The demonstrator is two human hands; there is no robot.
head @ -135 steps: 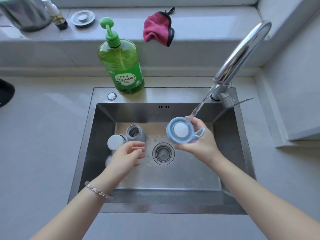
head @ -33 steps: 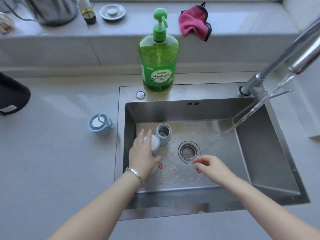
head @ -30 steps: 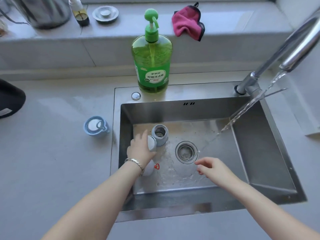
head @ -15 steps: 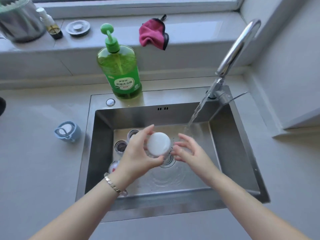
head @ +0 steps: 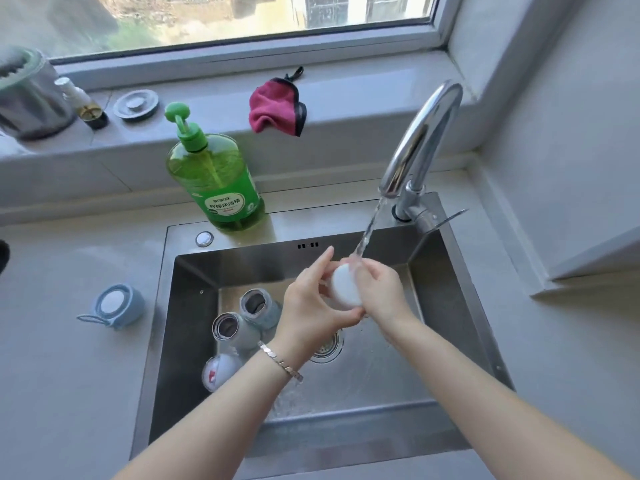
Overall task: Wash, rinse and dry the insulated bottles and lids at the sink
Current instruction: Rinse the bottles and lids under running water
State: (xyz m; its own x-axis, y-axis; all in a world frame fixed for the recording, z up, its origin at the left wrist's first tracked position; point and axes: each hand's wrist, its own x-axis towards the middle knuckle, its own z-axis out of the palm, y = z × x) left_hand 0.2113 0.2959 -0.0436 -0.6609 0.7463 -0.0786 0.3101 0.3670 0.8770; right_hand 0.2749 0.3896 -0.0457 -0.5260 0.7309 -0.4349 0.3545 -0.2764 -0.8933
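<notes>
The left hand (head: 311,303) and the right hand (head: 379,289) both curl round the lid (head: 344,285). They hold it under the water (head: 369,230), above the middle of the sink (head: 346,220). The lid is wet. It could slip and bang onto the bottles (head: 235,327) by the sink's left wall.
</notes>
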